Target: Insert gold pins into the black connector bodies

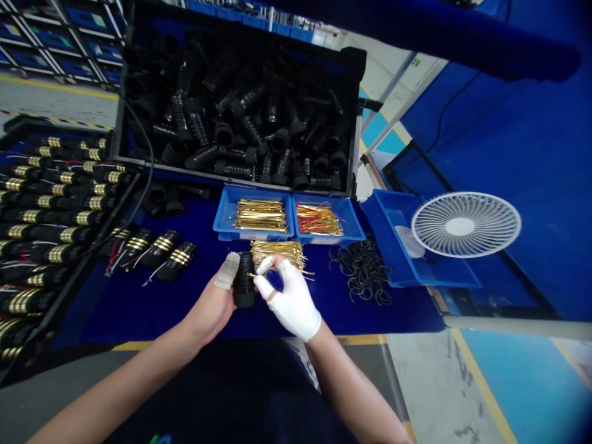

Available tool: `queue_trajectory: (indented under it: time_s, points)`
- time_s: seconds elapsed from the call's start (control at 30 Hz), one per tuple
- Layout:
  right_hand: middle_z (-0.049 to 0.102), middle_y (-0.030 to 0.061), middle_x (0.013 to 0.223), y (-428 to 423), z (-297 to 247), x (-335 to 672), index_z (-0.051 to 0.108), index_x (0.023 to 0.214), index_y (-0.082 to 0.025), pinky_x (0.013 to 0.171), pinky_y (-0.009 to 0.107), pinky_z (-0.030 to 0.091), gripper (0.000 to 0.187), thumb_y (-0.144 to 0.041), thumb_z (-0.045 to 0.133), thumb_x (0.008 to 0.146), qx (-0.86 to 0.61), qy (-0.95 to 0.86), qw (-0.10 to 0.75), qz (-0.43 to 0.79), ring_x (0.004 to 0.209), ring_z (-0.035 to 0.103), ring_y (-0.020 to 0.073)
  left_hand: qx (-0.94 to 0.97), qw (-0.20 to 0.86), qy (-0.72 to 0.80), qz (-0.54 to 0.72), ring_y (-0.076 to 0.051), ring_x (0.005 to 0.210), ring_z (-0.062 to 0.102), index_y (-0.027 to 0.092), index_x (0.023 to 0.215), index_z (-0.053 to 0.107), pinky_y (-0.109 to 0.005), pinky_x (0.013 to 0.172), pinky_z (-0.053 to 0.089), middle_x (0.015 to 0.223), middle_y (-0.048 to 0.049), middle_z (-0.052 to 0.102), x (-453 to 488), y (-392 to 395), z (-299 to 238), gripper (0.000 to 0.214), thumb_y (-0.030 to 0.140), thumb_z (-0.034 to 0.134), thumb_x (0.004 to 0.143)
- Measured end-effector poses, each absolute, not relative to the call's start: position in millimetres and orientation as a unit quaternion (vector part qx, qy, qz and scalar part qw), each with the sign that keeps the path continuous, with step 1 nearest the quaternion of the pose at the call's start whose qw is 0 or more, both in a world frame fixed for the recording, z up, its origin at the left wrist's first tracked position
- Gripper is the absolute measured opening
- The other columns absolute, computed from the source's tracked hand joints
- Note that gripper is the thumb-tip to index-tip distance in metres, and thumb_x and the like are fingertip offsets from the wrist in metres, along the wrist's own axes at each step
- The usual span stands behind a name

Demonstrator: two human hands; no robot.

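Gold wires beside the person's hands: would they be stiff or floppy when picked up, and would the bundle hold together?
The gold wires look thin and light, and their splayed ends suggest they bend easily. No tie is visible, so the bundle would probably slide apart if lifted carelessly. Their shiny surface suggests they may also be somewhat slippery.

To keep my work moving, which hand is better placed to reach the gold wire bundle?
Probably your right: the gloved right hand sits just below the gold wire bundle, while your left hand is wrapped around the black connector.
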State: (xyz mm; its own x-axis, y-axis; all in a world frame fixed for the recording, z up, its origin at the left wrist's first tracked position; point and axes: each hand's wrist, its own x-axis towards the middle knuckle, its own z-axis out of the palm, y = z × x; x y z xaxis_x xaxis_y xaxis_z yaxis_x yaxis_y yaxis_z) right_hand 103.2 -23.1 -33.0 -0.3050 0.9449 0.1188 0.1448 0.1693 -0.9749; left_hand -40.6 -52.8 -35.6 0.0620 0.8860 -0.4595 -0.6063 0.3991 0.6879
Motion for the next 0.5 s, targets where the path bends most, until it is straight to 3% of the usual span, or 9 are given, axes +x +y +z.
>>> queue_trajectory:
  time_s: [0.17, 0.23, 0.33, 0.43, 0.5]
  points:
    - [0.064, 0.0007, 0.087, -26, -34, 97, 0.055, 0.082, -0.023, 0.090, 0.035, 0.051, 0.006, -0.023, 0.060, 0.085, -0.427, -0.644, 0.422, 0.474, 0.088, 0.063, 0.0200, 0.227, 0.682, 0.450, 0.531, -0.025, 0.104, 0.064, 0.019, 0.123, 0.064, -0.036, 0.091, 0.051, 0.114, -0.0099, 0.070, -41, -55, -41, 0.054, 0.063, 0.058, 0.092]
    - [0.064, 0.0008, 0.087, -28, -34, 96, 0.056, 0.084, -0.023, 0.088, 0.035, 0.051, 0.005, -0.023, 0.061, 0.084, -0.431, -0.634, 0.429, 0.478, 0.087, 0.063, 0.0199, 0.287, 0.636, 0.482, 0.530, -0.022, 0.101, 0.063, 0.021, 0.117, 0.066, -0.032, 0.089, 0.049, 0.111, -0.0068, 0.069, -42, -56, -44, 0.044, 0.054, 0.069, 0.088]
    - [0.064, 0.0012, 0.090, -31, -38, 98, 0.058, 0.089, -0.022, 0.088, 0.036, 0.050, 0.008, -0.024, 0.063, 0.083, -0.435, -0.615, 0.428, 0.500, 0.088, 0.062, 0.0201, 0.377, 0.549, 0.524, 0.531, -0.018, 0.097, 0.061, 0.022, 0.107, 0.067, -0.025, 0.086, 0.046, 0.105, -0.0014, 0.068, -43, -57, -46, 0.042, 0.032, 0.089, 0.072]
    - [0.065, 0.0008, 0.087, -31, -46, 105, 0.062, 0.090, -0.022, 0.083, 0.035, 0.051, 0.009, -0.027, 0.065, 0.085, -0.435, -0.598, 0.427, 0.520, 0.082, 0.062, 0.0188, 0.336, 0.595, 0.489, 0.542, -0.014, 0.085, 0.061, 0.022, 0.103, 0.067, -0.023, 0.078, 0.049, 0.093, 0.0003, 0.066, -44, -56, -42, 0.040, 0.029, 0.089, 0.070]
    - [0.067, 0.0010, 0.089, -28, -52, 114, 0.064, 0.099, -0.023, 0.066, 0.029, 0.051, 0.015, -0.033, 0.065, 0.088, -0.439, -0.551, 0.441, 0.556, 0.064, 0.057, 0.0139, 0.261, 0.661, 0.446, 0.544, -0.012, 0.075, 0.059, 0.022, 0.104, 0.066, -0.026, 0.077, 0.053, 0.082, 0.0015, 0.063, -47, -54, -37, 0.038, 0.036, 0.086, 0.075]
